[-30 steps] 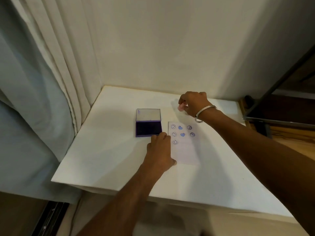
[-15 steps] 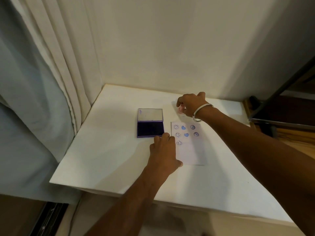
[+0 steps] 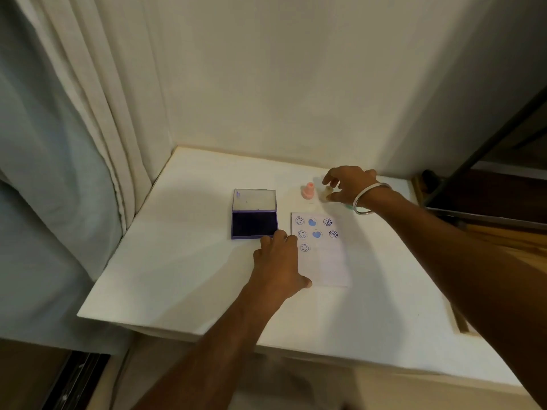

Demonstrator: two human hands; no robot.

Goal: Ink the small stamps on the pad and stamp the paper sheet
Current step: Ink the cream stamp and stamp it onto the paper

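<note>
The right hand [image 3: 349, 184], right of the frame's centre, has its grip closed around a small pale stamp [image 3: 327, 193], thumb and fingertips pinching it at the tabletop [image 3: 183, 261]; whether the stamp is lifted or standing cannot be told. A metal bangle [image 3: 371, 198] circles that wrist. Just left of the held stamp a pink stamp [image 3: 308, 191] stands upright and alone, and a bit of green [image 3: 348, 206] shows under the wrist, too hidden to name.

Below these lies the paper sheet [image 3: 328, 261], carrying seven blue prints in its upper part: smiling faces, two hearts and round marks. The left hand [image 3: 279, 263] lies flat with no grip on anything, its thumb side on the sheet's left edge and its fingertips at the near right corner of the ink pad [image 3: 254, 224]. The pad lies open just left of the sheet, its dark purple face up and its clear lid [image 3: 254, 199] folded back toward the wall. A curtain [image 3: 88, 113] hangs at the upper left.
</note>
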